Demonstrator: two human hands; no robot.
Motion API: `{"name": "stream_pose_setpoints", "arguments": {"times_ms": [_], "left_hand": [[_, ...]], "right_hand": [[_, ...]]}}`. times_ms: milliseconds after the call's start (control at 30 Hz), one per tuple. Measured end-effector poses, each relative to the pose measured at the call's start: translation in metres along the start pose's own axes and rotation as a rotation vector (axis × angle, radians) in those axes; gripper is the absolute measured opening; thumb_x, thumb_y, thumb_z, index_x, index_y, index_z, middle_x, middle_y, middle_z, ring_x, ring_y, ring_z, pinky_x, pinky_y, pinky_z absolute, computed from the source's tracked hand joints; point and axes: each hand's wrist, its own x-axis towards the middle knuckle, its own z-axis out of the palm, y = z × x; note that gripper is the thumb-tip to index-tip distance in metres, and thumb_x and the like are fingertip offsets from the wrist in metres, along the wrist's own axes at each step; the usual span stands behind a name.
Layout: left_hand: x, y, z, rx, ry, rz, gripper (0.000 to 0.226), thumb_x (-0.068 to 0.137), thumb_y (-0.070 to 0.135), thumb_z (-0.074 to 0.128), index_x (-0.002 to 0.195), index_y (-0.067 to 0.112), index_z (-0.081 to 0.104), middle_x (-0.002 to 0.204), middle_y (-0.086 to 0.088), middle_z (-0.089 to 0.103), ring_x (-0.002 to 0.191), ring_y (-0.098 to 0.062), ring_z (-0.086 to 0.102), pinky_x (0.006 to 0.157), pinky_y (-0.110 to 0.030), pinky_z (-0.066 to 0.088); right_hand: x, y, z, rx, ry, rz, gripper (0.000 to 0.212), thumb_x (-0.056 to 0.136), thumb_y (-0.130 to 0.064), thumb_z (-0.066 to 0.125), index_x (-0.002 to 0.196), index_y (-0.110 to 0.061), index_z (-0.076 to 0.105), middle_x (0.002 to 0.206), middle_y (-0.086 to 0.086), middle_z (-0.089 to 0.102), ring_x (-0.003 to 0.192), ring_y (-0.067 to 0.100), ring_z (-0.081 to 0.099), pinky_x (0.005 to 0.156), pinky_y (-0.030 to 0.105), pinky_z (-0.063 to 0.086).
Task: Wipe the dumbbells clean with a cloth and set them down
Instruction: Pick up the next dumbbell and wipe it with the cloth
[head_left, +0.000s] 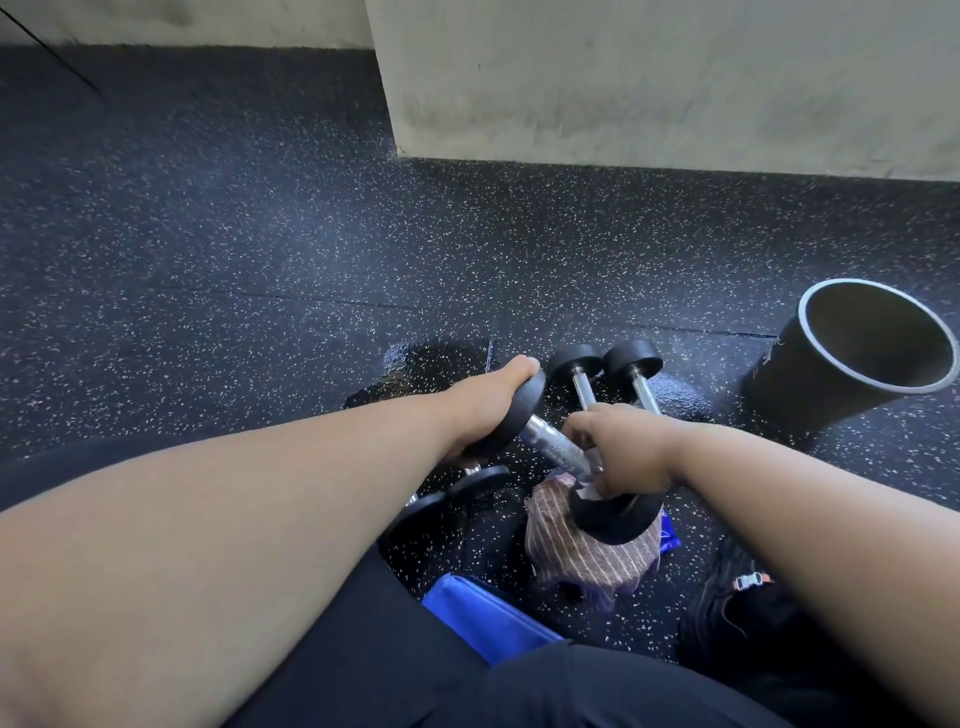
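While the left hand (493, 400) cups one black end of a dumbbell (558, 449), the right hand (623, 452) clamps its knurled chrome handle above a striped cloth (582, 551) on the speckled floor (260, 260); two more dumbbells (608, 374) lie just beyond.

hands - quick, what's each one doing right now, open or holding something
Left hand: closed over the far black head of the lifted dumbbell.
Right hand: closed on the same dumbbell near its lower head; striped cloth hangs beneath.
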Motion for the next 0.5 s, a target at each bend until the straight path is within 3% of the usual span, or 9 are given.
{"name": "stream_pose_setpoints", "arguments": {"times_ms": [100, 233, 500], "left_hand": [[0.0, -0.001, -0.001, 0.001, 0.004, -0.003, 0.061, 0.096, 0.078, 0.05, 0.096, 0.018, 0.063, 0.075, -0.004, 0.061, 0.06, -0.021, 0.054, 0.061, -0.026, 0.043], [-0.003, 0.0, 0.0, 0.004, -0.018, 0.015, 0.058, 0.1, 0.074, 0.048, 0.092, 0.019, 0.061, 0.068, -0.001, 0.059, 0.057, -0.019, 0.053, 0.058, -0.023, 0.043], [-0.005, 0.001, 0.001, 0.014, -0.02, 0.017, 0.058, 0.1, 0.075, 0.046, 0.093, 0.02, 0.061, 0.073, -0.002, 0.059, 0.064, -0.02, 0.052, 0.065, -0.028, 0.042]], "right_hand": [[-0.001, 0.006, -0.007, -0.031, 0.032, 0.004, 0.054, 0.068, -0.041, 0.09, 0.104, -0.043, 0.05, 0.104, -0.015, 0.059, 0.096, 0.017, 0.059, 0.087, 0.04, 0.055], [-0.003, 0.008, -0.013, -0.066, 0.004, -0.002, 0.044, 0.076, -0.031, 0.088, 0.106, -0.038, 0.056, 0.092, -0.01, 0.067, 0.086, 0.015, 0.063, 0.078, 0.037, 0.055], [-0.005, 0.012, -0.016, -0.109, 0.041, -0.044, 0.027, 0.078, -0.023, 0.081, 0.09, -0.028, 0.058, 0.082, -0.009, 0.066, 0.08, 0.016, 0.062, 0.069, 0.033, 0.051]]}}
